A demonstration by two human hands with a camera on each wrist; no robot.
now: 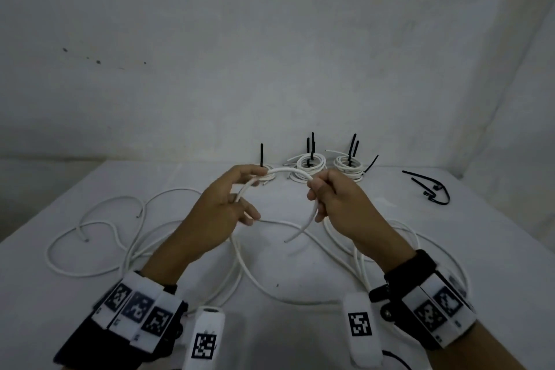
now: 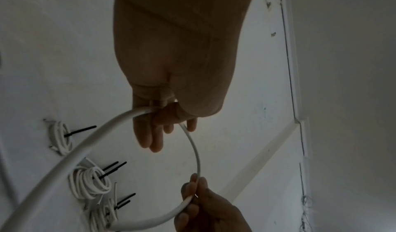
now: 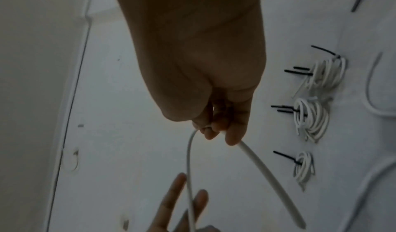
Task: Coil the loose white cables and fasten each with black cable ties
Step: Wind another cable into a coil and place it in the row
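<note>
Both hands hold one loose white cable point(image 1: 288, 171) arched above the white table point(image 1: 270, 324). My left hand point(image 1: 237, 189) pinches it on the left of the arch, the fingers partly extended. My right hand point(image 1: 322, 192) grips it on the right, and the free cable end point(image 1: 286, 240) hangs down past that hand. The left wrist view shows the white cable point(image 2: 196, 151) curving from the left hand point(image 2: 169, 122) to the right hand point(image 2: 193, 195). In the right wrist view the right hand point(image 3: 216, 130) curls round the white cable point(image 3: 268, 173).
Several more loose white cables point(image 1: 99, 225) sprawl over the table near both forearms. Three coiled bundles point(image 1: 310, 164) with upright black ties stand at the back by the wall. Spare black cable ties point(image 1: 432, 189) lie at the back right.
</note>
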